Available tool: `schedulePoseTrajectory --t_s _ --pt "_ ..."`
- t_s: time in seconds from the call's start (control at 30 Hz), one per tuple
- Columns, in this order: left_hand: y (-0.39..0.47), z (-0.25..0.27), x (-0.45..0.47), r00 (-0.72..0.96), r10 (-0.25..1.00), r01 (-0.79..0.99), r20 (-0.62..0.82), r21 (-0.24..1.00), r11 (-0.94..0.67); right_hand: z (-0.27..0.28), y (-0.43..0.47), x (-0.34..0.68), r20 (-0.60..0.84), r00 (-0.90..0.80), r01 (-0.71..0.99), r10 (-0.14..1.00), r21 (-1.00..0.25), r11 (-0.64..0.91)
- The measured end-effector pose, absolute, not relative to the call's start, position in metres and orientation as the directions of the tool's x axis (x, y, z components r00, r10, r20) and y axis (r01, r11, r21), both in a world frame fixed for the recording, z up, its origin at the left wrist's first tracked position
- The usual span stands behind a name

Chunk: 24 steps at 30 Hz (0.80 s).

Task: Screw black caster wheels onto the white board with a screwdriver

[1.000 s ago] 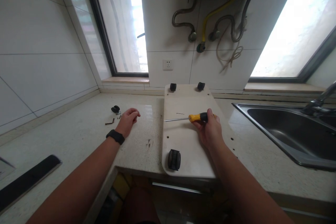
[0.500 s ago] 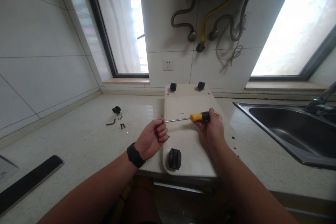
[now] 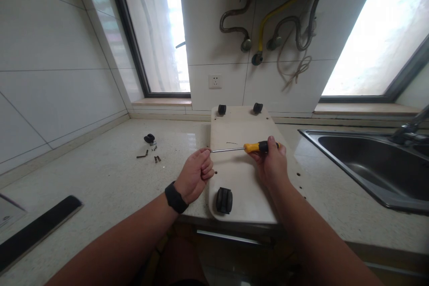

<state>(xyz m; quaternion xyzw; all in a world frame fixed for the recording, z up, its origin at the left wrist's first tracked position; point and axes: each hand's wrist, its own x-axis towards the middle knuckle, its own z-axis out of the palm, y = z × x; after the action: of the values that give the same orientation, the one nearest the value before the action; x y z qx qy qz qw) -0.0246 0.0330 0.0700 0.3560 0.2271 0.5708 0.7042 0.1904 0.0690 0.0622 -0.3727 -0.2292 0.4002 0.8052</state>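
My right hand [image 3: 272, 161] is closed around the yellow and black handle of a screwdriver [image 3: 251, 147], held level above a cream-coloured board [image 3: 241, 127]. The shaft points left, and its tip meets the pinched fingers of my left hand [image 3: 197, 172]. Whatever small thing those fingers hold at the tip is too small to make out. The board lies flat on the counter with holes along its edges. One black caster wheel [image 3: 224, 200] sits at its near left corner. Two more casters, a left one [image 3: 221, 109] and a right one [image 3: 258, 107], stand at the far end.
A loose caster [image 3: 149, 138] lies on the counter [image 3: 110, 174] to the left, beside several small screws [image 3: 153, 148], bolts [image 3: 157, 159] and a hex key [image 3: 142, 155]. A steel sink [image 3: 335, 170] is on the right. A long black object [image 3: 40, 228] lies at the lower left.
The hands and screwdriver hold nearly the same pose, the tip still at the left fingers. The whole view has shifted slightly.
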Motion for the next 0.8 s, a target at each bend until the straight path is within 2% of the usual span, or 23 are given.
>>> schedulePoseTrajectory --t_s 0.37,0.8 --pt "0.034 0.058 -0.018 0.027 0.996 -0.591 0.087 0.805 -0.054 0.064 0.066 0.188 0.122 0.567 -0.459 0.815 -0.774 0.436" --pt "0.041 0.044 -0.025 -0.026 0.976 -0.406 0.217 0.890 -0.209 0.070 0.059 0.186 0.179 0.488 -0.487 0.854 -0.756 0.437"
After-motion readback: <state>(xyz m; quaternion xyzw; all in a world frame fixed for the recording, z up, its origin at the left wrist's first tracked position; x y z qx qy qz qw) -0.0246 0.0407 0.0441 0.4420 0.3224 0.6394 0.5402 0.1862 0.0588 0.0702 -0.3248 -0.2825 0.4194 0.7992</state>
